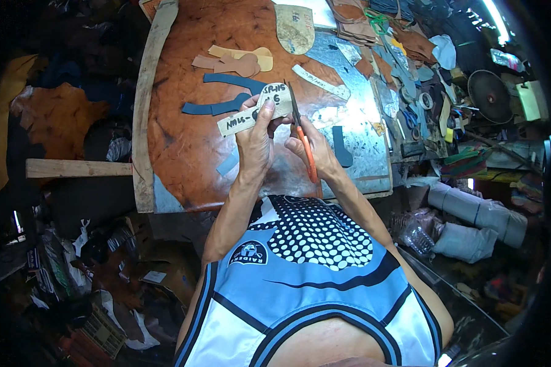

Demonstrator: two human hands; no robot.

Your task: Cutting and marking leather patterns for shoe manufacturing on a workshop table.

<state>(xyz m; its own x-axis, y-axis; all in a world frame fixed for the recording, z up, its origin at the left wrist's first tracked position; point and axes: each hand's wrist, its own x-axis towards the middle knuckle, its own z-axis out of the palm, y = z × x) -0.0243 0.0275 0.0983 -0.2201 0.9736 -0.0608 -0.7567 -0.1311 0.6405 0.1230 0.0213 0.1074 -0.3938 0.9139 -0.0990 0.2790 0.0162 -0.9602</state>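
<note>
My left hand (256,142) pinches a cream pattern piece (237,122) with handwriting on it, held up above the work table. Whether a leather layer lies behind the pattern is hidden. In my right hand (319,148) are scissors (309,156) with orange handles. Their dark blades point away from me, along the right edge of the pattern. Just beyond my left hand, dark blue cut pieces (211,109) lie on a large brown leather sheet (183,144). A small light blue piece (228,163) rests beside my left wrist, and a dark grey piece (341,148) to the right of my right hand.
Tan cut pieces (239,63), a curved white pattern (320,81) and a rounded cream pattern (294,29) lie farther back. Leather scraps, tape rolls (425,101) and blue-handled scissors (411,117) crowd the right side. A round fan (488,96) stands beyond. A wooden bar (79,169) juts out left.
</note>
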